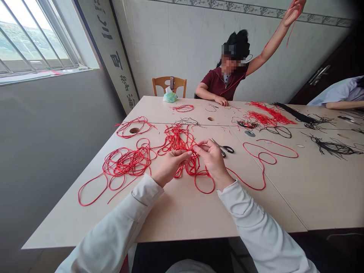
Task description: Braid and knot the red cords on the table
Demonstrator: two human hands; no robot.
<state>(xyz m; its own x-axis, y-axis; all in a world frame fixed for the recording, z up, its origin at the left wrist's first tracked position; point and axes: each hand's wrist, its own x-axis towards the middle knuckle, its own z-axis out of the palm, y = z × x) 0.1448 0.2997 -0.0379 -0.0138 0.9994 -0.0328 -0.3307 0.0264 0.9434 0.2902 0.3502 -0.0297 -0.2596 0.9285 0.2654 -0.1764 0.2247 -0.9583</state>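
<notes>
My left hand (172, 163) and my right hand (212, 157) meet above the middle of the near table, both with thumb and fingers pinched on red cord. Beneath and behind them lies a pile of braided red cord (176, 138). Left of my hands is a tangled coil of smooth red cord (125, 163). A small red loop (204, 184) rests just below my right hand, and a long red cord (264, 170) winds over the table to the right. Black-handled scissors (227, 149) lie behind my right hand, partly hidden by it.
Across the table (199, 223) a person in a dark red shirt (230, 81) holds a red strand up high. Red and black cord bundles (267, 113) lie at the back right. A metal disc (250, 134), a tissue pack (170, 96) and another person's sleeve (341, 93) are also visible.
</notes>
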